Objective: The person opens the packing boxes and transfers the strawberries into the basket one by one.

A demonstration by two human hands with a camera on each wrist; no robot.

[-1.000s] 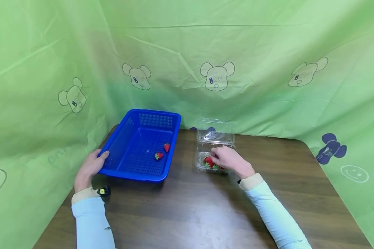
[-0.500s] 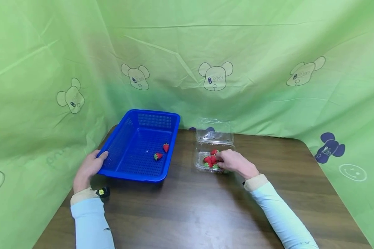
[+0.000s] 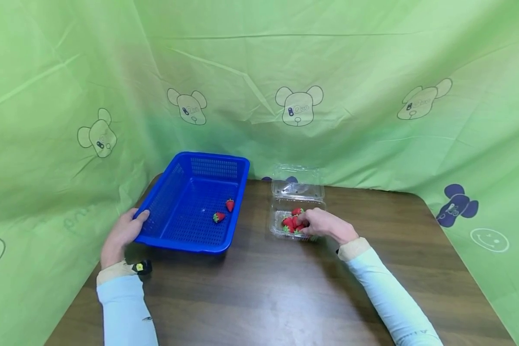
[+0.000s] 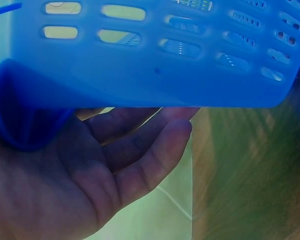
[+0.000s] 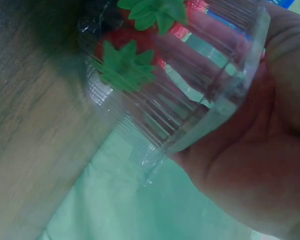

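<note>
- left grip (image 3: 124,229): curled firmly round blue basket (image 3: 179,244), near left corner
- right grip (image 3: 324,224): half open at strawberries (image 3: 288,222) inside clear box (image 3: 278,207); cannot tell if holding one

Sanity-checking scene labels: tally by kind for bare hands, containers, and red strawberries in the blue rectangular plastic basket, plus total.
Bare hands (left hand, right hand): 2
Containers (blue rectangular plastic basket, clear hinged plastic box): 2
Red green-topped strawberries in the basket: 2
Total: 6
Strawberries in the box: partly hidden, uncounted.
</note>
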